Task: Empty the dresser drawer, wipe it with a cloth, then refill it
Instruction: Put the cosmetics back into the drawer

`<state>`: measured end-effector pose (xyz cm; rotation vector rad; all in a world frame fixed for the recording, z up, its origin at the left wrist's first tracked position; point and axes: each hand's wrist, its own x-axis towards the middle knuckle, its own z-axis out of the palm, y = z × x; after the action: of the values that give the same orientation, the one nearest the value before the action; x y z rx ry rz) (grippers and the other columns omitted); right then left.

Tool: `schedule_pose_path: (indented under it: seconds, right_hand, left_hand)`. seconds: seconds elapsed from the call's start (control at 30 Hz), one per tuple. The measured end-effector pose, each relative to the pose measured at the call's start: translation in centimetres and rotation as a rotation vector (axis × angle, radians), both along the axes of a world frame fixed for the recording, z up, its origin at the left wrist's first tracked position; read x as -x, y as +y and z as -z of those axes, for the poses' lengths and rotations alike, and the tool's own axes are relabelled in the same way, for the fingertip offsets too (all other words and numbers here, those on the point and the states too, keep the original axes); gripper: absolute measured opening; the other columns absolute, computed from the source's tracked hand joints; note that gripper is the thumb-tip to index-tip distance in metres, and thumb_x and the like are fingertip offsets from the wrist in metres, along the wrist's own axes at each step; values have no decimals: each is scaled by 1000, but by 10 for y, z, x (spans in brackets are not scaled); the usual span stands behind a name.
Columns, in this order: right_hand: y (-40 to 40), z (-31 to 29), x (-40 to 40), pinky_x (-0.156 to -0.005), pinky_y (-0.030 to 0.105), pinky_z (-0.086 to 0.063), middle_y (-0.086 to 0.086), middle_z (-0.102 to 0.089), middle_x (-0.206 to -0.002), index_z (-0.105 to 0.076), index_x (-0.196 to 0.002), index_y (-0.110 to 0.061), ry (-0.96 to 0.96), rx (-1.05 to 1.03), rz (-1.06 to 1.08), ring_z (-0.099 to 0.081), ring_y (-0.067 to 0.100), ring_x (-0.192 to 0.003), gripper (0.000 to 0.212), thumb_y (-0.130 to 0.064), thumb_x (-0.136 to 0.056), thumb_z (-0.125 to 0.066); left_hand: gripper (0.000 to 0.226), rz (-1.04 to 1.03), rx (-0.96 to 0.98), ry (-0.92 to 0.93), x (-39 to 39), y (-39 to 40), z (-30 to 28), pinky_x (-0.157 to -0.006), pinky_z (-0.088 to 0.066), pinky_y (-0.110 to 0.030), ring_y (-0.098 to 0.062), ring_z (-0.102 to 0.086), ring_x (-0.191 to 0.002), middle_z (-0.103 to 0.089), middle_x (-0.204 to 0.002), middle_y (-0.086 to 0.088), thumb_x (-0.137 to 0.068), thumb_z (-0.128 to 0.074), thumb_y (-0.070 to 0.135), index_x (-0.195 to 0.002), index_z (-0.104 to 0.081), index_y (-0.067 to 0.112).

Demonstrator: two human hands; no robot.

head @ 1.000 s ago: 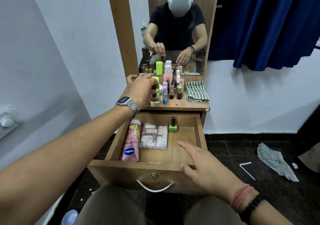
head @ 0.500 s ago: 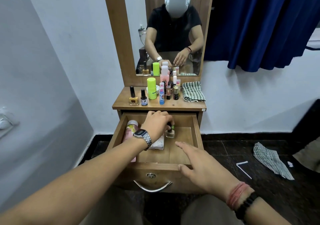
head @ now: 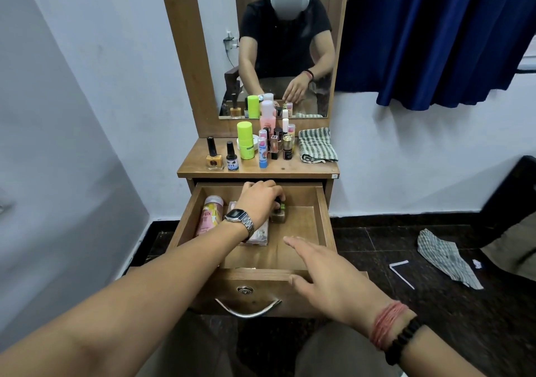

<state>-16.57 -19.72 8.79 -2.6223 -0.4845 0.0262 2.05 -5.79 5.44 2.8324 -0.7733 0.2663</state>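
The wooden dresser drawer is pulled open. My left hand reaches into it, fingers closed around the black cap of a small nail polish bottle standing near the drawer's back middle. A pink lotion tube lies along the left side. A clear compartment box is partly hidden under my wrist. My right hand rests on the drawer's front edge, fingers spread, holding nothing. A folded checked cloth lies on the dresser top at the right.
On the dresser top stand an orange nail polish, a dark bottle, a green cylinder and several small cosmetics before the mirror. A second checked cloth and a bent white strip lie on the dark floor. A blue curtain hangs at the right.
My left hand came down from the dresser top into the drawer and closed on the nail polish bottle. My right hand stayed on the drawer front.
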Motion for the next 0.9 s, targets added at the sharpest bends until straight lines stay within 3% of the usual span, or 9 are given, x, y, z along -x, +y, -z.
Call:
schedule_pose_path:
  seconds: [0.33,0.57,0.67,0.73,0.83,0.9]
  right_hand:
    - [2,1,0,-112,16,-14,-8,-27,-155,-20,-150,-27,1,0,1,-24,7,-142,64,-33,-94,-48]
    - [1,1,1,-106,10,-9,-11,-25,-156,-19,-150,-29,2,-14,-1,-22,4,-142,63,-35,-94,-48]
    - [1,2,1,-105,9,-8,-13,-24,-156,-17,-151,-31,0,-15,-2,-21,3,-141,64,-36,-94,-48]
    - [0,3,0,-105,10,-8,-13,-24,-156,-17,-151,-31,2,-16,0,-22,3,-141,65,-35,-94,-48]
    - [1,3,0,-108,12,-11,-13,-25,-156,-17,-150,-32,15,-15,1,-22,4,-141,64,-35,-94,-48]
    - [2,3,0,-109,14,-13,-13,-25,-155,-18,-150,-32,13,-12,3,-23,5,-141,64,-35,-94,-49]
  left_hand:
    - [29,65,-100,-62,7,1,-6,-87,-44,-40,-22,-52,-109,-52,-121,1,-91,-54,17,-119,-58,22]
    - [15,185,81,-250,23,25,-45,-73,-51,-30,-17,-59,-89,-62,-103,1,-90,-57,17,-101,-67,19]
    - [16,53,289,-374,8,54,-75,-78,-51,-31,-17,-58,-92,-61,-104,0,-87,-60,9,-100,-67,17]
    - [26,-112,343,-413,-12,76,-90,-89,-46,-32,-20,-55,-104,-59,-115,-2,-87,-59,7,-109,-65,17]
    - [40,-277,206,-279,-35,96,-97,-100,-39,-34,-24,-50,-119,-52,-133,-4,-88,-61,10,-127,-58,17]
    - [41,-292,124,-219,-43,101,-94,-99,-41,-36,-26,-52,-119,-54,-133,-5,-88,-61,12,-128,-57,18]
